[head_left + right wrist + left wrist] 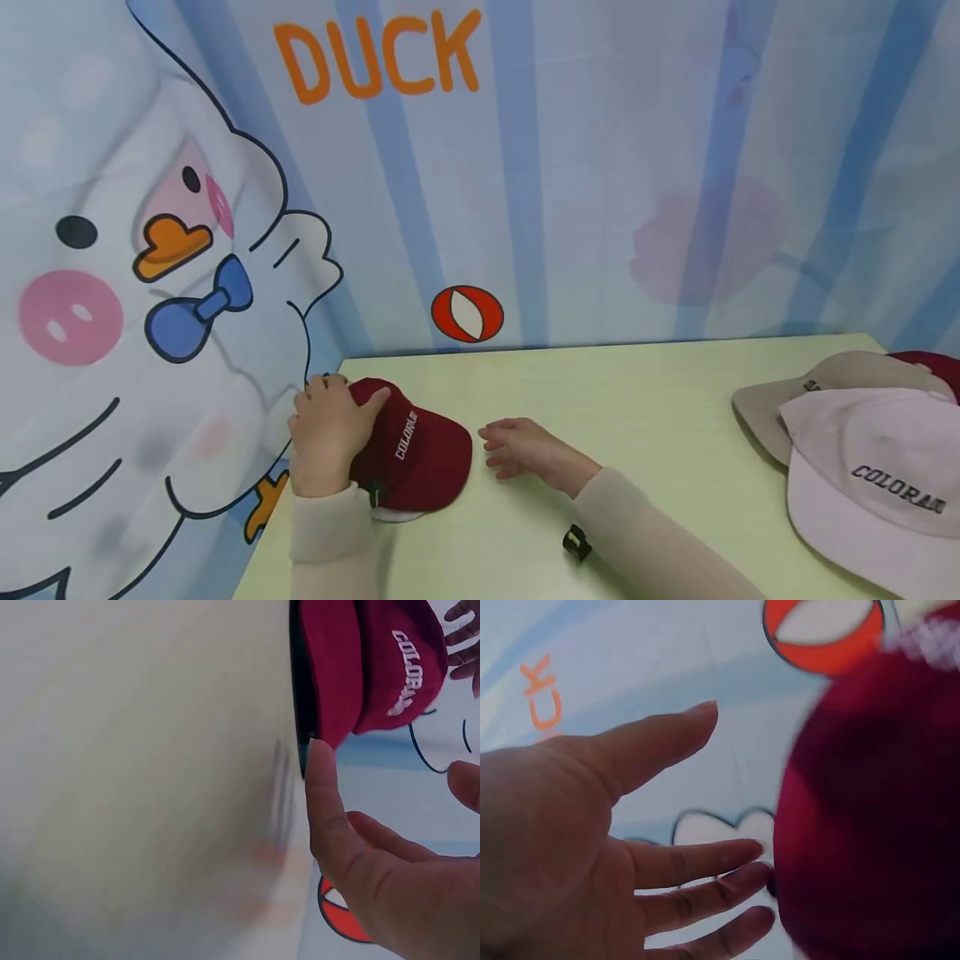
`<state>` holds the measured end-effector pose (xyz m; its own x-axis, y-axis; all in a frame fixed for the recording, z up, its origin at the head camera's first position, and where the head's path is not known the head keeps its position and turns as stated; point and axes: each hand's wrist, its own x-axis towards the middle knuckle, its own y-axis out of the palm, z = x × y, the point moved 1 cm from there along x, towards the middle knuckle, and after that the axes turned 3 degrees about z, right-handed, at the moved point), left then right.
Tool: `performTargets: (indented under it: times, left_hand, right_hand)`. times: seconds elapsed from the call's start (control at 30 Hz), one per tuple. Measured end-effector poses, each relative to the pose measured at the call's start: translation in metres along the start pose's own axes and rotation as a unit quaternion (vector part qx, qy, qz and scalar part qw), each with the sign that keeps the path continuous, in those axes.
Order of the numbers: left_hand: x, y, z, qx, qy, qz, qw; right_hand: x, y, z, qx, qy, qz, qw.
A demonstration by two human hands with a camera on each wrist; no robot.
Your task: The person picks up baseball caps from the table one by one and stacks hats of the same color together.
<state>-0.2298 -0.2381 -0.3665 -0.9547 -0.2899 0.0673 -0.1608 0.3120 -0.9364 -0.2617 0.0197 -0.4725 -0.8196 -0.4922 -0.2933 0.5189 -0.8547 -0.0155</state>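
A dark red baseball cap (420,454) with white lettering sits on the left part of the table, its brim towards the right. A pale brim edge (397,515) shows beneath it. My left hand (330,429) is at the crown's left side, thumb spread apart. In the left wrist view its fingers (705,862) are extended close to the cap's crown (870,802); whether they touch it I cannot tell. My right hand (536,454) hovers just right of the brim, fingers loosely extended and holding nothing.
At the table's right edge lie a white cap (885,483), a beige cap (772,400) and, partly hidden, another dark red cap (933,367). A printed duck curtain (585,167) hangs behind the pale yellow table (637,392). A small black device (577,542) is at my right wrist.
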Motion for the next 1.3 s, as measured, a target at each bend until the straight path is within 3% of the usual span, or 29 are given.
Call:
performTargets:
  times: [0.17,0.37,0.53,0.63,0.83,0.93,1.17,1.3]
  left_hand:
    - [-0.005,-0.004,0.024,-0.006,-0.027,0.026,0.9993]
    - [-0.006,-0.004,0.031,-0.068,-0.029,0.046,0.9962]
    - [-0.005,0.0,0.024,-0.128,-0.012,0.046,0.9907]
    - [-0.006,0.001,0.016,-0.139,0.005,0.036,0.9896]
    - [-0.002,0.004,-0.008,-0.168,0.032,-0.009,0.9852]
    - [0.003,0.008,-0.02,-0.222,0.053,-0.021,0.9734]
    - [0.008,0.015,-0.05,-0.34,0.115,-0.022,0.9333]
    - [0.012,0.02,-0.065,-0.37,0.159,-0.015,0.9154]
  right_hand:
    - [0.003,0.012,-0.007,0.025,0.008,0.022,0.9994]
    - [0.007,0.019,-0.009,0.044,0.009,0.043,0.998]
    - [0.007,0.016,-0.011,0.055,0.013,0.046,0.9973]
    - [0.007,0.013,-0.012,0.068,0.012,0.049,0.9964]
    - [0.003,0.004,-0.01,0.074,0.002,0.051,0.9959]
    - [0.0,-0.001,-0.011,0.057,0.001,0.057,0.9968]
    - [-0.013,-0.021,-0.007,-0.012,0.002,0.086,0.9962]
    - [-0.022,-0.039,0.007,-0.088,-0.008,0.044,0.9951]
